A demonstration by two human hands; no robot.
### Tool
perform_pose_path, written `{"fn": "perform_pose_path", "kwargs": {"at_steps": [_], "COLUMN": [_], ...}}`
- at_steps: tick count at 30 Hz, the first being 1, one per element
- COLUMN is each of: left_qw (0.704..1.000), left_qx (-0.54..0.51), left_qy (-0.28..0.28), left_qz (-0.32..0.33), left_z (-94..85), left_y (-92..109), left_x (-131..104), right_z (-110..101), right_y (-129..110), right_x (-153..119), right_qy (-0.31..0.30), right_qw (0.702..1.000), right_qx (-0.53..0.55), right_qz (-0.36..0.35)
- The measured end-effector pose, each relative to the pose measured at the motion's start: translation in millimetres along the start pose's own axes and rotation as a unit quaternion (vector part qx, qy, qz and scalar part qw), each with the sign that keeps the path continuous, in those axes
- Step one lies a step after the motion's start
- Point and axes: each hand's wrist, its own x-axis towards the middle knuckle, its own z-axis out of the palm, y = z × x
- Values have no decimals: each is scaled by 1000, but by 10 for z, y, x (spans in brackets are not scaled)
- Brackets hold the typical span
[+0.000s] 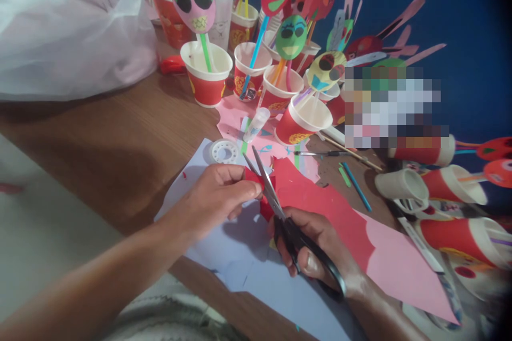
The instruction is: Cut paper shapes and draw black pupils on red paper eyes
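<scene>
A white plastic bag (72, 32) bulges over the far left of the wooden table (100, 128), next to upright red-and-white cups (208, 90) that hold straws topped with paper faces (193, 5). At the right, more cups (448, 237) lie on their sides near a white mug (400, 187), and a pixelated patch hides what is behind it. A white tape ring (224, 152) sits just beyond the left hand (224, 186), and a small clear tube (256, 124) stands past the scissor tips. Blue paper (244, 240) spreads beneath both hands, with a large red sheet (320, 202) over pink paper (412, 272) to the right. The left hand, knuckles up, pinches a small red paper piece (252, 175) between thumb and fingers. The right hand (320, 234) is wrapped around the black handles of the scissors (274, 201), whose 2 blades slant forward-left, tips parted, beside that piece; whether paper lies between them I cannot tell.
</scene>
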Motion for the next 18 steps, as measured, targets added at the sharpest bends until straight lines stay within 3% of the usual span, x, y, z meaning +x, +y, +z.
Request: {"fn": "perform_pose_path", "kwargs": {"at_steps": [18], "left_qw": [999], "left_qx": [-40], "left_qy": [-28], "left_qz": [-14], "left_z": [-8], "left_y": [38], "left_x": [15], "right_z": [-91], "right_y": [-42], "right_x": [-29], "right_qy": [-16], "right_qw": [1000], "right_qx": [-25], "right_qz": [-2]}}
